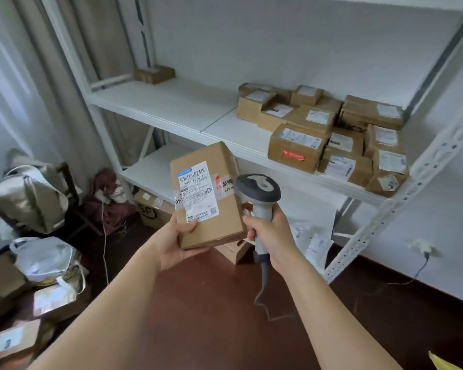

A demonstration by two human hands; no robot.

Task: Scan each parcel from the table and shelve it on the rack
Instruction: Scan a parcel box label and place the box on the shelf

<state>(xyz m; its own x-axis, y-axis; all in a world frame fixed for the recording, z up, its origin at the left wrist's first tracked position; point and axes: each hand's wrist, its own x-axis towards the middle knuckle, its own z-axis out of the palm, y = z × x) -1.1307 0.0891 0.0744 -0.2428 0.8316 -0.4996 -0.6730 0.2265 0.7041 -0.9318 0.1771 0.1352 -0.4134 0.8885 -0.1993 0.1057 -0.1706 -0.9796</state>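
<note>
White walls are backing a white metal rack point(171, 108), whose middle shelf is carrying a cluster of brown parcels point(332, 137) at its right end and one small box point(154, 73) at the far left. Bags and cartons are lying on the dark red floor point(211, 303). Left hand point(177, 244) is gripping a labelled parcel point(207, 196) from below, thumb on its label. Right hand point(271, 233) is clasping a grey scanner point(258, 198) just beside it.

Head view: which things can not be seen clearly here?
- Parcel in the left hand: label text too small, underside hidden by the hand.
- Scanner in the right hand: window faces away, trigger covered by fingers.
- Rack: top shelf cut by the upper edge.
- Table: outside the view.
</note>
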